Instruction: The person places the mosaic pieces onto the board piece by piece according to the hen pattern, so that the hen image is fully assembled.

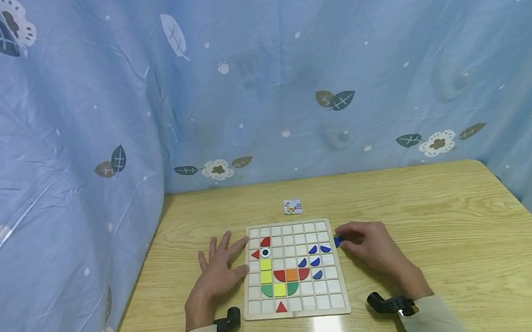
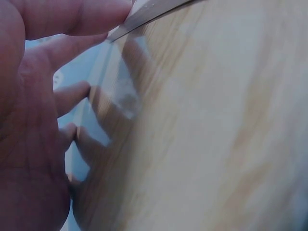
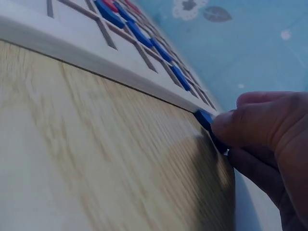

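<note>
A wooden grid board [image 1: 300,315] lies on the table between both hands. Flat coloured pieces on it form a bird-like figure: a black-and-white eye disc [image 1: 265,252], yellow squares [image 1: 265,277], an orange square [image 1: 291,275], plus red, green and several blue pieces [image 1: 317,275]. My left hand [image 1: 218,278] has its fingers spread, thumb and index touching the board's left edge. Just off the right edge, my right hand [image 1: 375,244] pinches a blue piece [image 3: 204,118] between thumb and fingers. Fingers cover part of that piece, so its full outline is hidden.
A small picture card [image 1: 292,207] with a similar coloured grid lies behind the board. The wooden table [image 1: 465,239] extends far to the right. A blue patterned curtain [image 1: 254,92] hangs along the back and sides.
</note>
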